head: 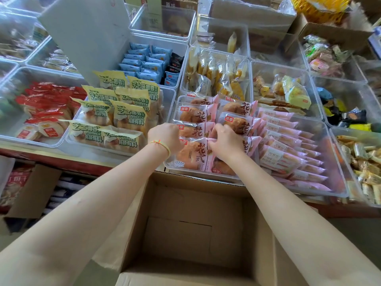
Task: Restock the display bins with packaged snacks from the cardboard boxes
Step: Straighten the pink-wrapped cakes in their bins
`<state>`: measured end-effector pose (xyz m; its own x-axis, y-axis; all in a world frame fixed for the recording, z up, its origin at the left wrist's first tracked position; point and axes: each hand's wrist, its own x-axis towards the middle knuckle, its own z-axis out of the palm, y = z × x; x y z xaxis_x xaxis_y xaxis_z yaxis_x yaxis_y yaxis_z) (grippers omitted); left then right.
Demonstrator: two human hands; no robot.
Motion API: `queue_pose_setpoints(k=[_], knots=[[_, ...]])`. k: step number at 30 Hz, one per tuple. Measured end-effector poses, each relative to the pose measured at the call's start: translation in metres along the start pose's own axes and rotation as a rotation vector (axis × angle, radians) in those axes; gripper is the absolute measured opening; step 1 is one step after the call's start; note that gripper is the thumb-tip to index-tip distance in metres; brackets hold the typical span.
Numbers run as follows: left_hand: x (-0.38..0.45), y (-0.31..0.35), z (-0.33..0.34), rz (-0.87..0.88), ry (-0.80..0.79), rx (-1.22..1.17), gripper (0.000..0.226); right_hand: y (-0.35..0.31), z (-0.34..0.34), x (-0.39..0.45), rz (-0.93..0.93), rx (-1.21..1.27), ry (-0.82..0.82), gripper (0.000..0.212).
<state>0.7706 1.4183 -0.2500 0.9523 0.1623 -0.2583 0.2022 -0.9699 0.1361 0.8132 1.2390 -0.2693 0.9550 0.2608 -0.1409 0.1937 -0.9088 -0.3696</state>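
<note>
Currently: pink-and-clear bread packets (193, 153), flat, long axes left-right, fill clear bin (203, 174). Left hand (165, 136) and right hand (225, 141), fingers curled, grip packets.

Red-edged counter (61, 159) under clear snack bins (206, 176)
</note>
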Motion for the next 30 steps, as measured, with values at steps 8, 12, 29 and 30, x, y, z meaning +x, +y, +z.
queue_pose_setpoints(k=[8, 12, 29, 30], knots=[[-0.004, 0.029, 0.004, 0.115, -0.595, -0.235, 0.020, -0.020, -0.004, 0.008, -0.109, -0.004, -0.569, 0.014], [0.006, 0.021, 0.011, 0.019, -0.572, -0.365, 0.027, -0.023, -0.002, 0.015, -0.104, 0.011, -0.548, 0.012], [0.025, 0.016, 0.047, 0.252, -0.043, 0.115, 0.133, -0.005, -0.002, 0.062, -0.014, -0.275, 0.042, 0.023], [0.026, 0.013, 0.049, 0.236, -0.058, 0.114, 0.134, -0.004, -0.002, 0.064, -0.020, -0.290, 0.054, 0.022]])
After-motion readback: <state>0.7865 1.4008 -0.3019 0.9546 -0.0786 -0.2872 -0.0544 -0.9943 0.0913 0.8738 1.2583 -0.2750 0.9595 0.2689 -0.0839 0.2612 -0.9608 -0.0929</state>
